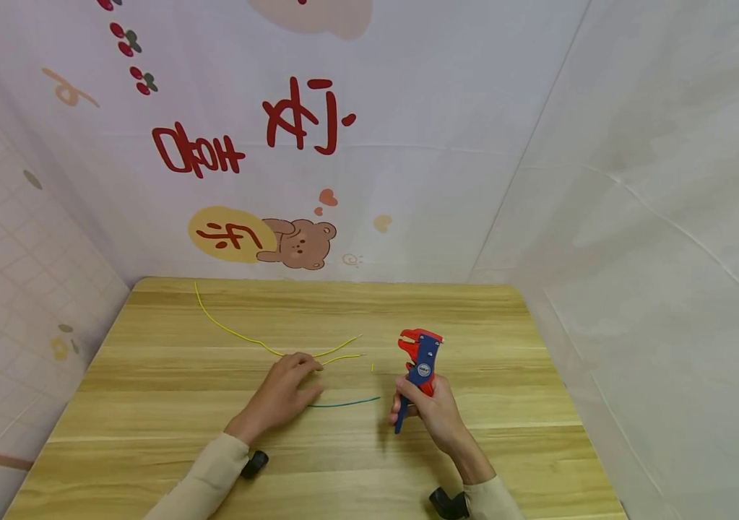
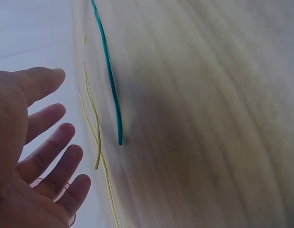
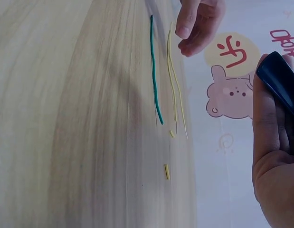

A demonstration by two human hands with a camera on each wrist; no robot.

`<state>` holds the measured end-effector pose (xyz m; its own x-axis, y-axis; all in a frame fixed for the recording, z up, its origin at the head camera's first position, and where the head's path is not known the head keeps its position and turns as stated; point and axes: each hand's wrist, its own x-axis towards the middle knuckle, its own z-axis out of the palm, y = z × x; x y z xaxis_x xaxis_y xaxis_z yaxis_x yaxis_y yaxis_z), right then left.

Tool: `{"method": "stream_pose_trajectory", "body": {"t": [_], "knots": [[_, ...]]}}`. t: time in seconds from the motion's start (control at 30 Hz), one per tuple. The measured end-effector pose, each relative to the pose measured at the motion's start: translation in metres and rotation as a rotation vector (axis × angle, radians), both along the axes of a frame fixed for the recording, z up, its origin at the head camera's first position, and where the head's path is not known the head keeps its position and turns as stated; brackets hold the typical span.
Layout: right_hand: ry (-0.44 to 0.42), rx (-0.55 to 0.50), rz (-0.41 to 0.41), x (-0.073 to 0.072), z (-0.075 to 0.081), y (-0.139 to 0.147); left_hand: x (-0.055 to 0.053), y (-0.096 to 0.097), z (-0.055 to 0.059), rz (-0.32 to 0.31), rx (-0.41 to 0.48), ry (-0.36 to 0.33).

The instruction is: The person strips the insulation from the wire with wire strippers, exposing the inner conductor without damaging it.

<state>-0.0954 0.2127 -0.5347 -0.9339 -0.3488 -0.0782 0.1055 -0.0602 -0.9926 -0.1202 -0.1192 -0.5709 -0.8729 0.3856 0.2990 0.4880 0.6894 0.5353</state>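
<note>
My right hand [image 1: 437, 413] grips a red and blue wire stripper [image 1: 425, 361] by its handles, its red jaws pointing up and to the left. In the left wrist view the fingers of my left hand [image 1: 281, 391] are loosely bent around nothing. That hand hovers beside a green wire [image 1: 346, 403] and two yellow wires. The long yellow wire [image 1: 229, 329] runs to the back left of the table; the short yellow wire [image 1: 343, 357] lies partly under my fingertips in the head view. Both yellow wires have bare, thin right ends.
Two small yellow bits, one nearer the wires [image 3: 172, 134] and one farther off [image 3: 167, 172], lie on the wooden table [image 1: 278, 462]. A printed white cloth wall [image 1: 408, 180] stands behind the table, with more pale cloth at both sides.
</note>
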Motion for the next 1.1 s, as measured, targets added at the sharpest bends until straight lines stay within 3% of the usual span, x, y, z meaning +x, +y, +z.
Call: {"method": "stream_pose_trajectory", "body": {"t": [0.43, 0.67, 1.1], "knots": [[-0.012, -0.001, -0.008, 0.0, -0.002, 0.001, 0.014, 0.001, -0.008, -0.113, -0.038, -0.002], [-0.023, 0.002, -0.014, 0.001, -0.002, 0.001, 0.016, -0.002, -0.011, -0.123, -0.089, -0.041], [-0.02, 0.022, -0.013, 0.002, 0.0, -0.002, 0.017, -0.002, -0.009, -0.121, -0.053, -0.077]]}}
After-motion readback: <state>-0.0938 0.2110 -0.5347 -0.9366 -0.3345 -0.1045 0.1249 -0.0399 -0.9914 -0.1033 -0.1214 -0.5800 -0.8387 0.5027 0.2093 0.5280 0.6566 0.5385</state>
